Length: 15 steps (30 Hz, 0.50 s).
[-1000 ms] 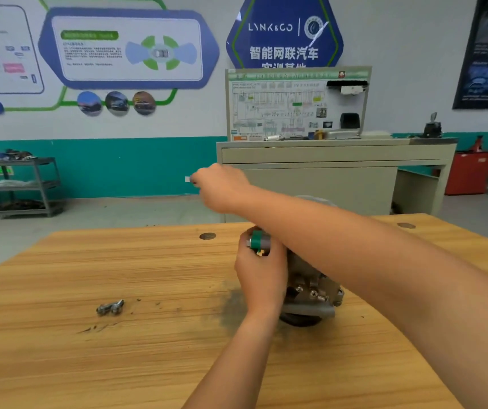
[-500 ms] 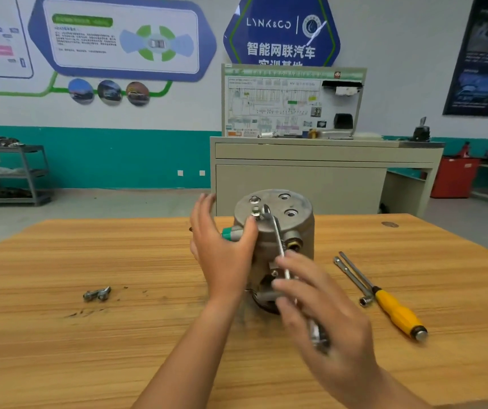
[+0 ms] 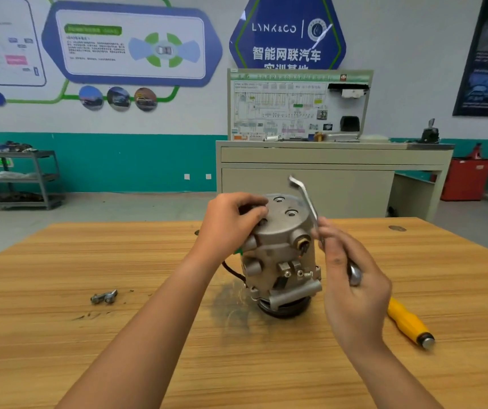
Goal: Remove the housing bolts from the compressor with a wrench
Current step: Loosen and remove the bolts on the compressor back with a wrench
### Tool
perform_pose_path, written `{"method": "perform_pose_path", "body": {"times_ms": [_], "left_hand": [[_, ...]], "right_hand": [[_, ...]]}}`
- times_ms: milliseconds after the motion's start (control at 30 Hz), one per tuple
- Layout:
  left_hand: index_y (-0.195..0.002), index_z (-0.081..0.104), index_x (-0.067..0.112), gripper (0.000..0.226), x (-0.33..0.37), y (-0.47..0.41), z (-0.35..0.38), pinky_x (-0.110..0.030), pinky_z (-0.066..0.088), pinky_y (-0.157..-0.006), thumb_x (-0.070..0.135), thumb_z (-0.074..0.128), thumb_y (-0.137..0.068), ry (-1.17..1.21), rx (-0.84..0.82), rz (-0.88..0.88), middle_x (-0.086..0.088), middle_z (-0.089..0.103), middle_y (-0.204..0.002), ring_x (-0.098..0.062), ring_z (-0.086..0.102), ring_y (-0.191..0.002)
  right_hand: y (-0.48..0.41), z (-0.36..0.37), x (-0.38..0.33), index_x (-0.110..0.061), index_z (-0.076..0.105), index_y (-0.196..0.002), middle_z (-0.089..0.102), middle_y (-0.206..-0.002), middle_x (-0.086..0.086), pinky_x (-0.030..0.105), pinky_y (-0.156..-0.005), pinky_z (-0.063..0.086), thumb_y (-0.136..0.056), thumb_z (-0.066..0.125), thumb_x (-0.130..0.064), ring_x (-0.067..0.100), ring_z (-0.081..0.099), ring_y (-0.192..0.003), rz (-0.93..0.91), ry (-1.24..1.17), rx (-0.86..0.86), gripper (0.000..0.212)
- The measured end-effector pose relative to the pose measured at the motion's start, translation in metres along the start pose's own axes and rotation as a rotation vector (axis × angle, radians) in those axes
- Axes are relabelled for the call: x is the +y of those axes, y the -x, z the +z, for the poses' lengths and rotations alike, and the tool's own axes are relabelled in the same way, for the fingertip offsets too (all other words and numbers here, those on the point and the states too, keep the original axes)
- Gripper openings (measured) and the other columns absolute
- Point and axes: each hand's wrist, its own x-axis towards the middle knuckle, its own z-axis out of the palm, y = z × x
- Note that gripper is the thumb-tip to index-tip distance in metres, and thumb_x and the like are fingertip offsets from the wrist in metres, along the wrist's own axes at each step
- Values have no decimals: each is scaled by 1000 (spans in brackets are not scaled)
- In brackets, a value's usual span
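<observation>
A grey metal compressor (image 3: 284,249) stands upright in the middle of the wooden table (image 3: 59,335). My left hand (image 3: 231,222) sits at its top left edge, fingers curled over a bolt there; the bolt itself is mostly hidden. To the compressor's right, my right hand (image 3: 352,278) holds a silver wrench (image 3: 306,199). The tool points up and away, clear of the housing. Two removed bolts (image 3: 104,297) lie on the table to the left.
A yellow-handled screwdriver (image 3: 411,323) lies on the table right of my right hand, partly hidden by it. Beyond the table stand a beige bench (image 3: 334,160) with a training board, a metal shelf cart (image 3: 18,178) on the left and a red bin (image 3: 467,178) on the right.
My right hand has lifted the wrench off the top bolt and swung it to the compressor's right side. My left hand moved from the green fitting up to the top left edge.
</observation>
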Motion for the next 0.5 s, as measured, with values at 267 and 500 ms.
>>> {"method": "perform_pose_path", "body": {"times_ms": [267, 500], "left_hand": [[-89, 68, 20, 6, -65, 20, -88, -11, 47, -58, 15, 65, -86, 90, 352, -263, 9, 66, -75, 4, 59, -66], [-115, 59, -7, 25, -190, 107, -160, -21, 52, -68, -1, 54, -92, -12, 404, -749, -19, 64, -104, -23, 60, -82]], "right_hand": [[-19, 19, 30, 5, 65, -102, 63, -102, 5, 24, -85, 46, -89, 53, -14, 14, 58, -100, -171, 267, -95, 26], [-17, 11, 38, 4, 63, -103, 58, -100, 4, 12, -86, 42, -91, 47, -19, 9, 54, -97, -223, 255, -122, 30]]}}
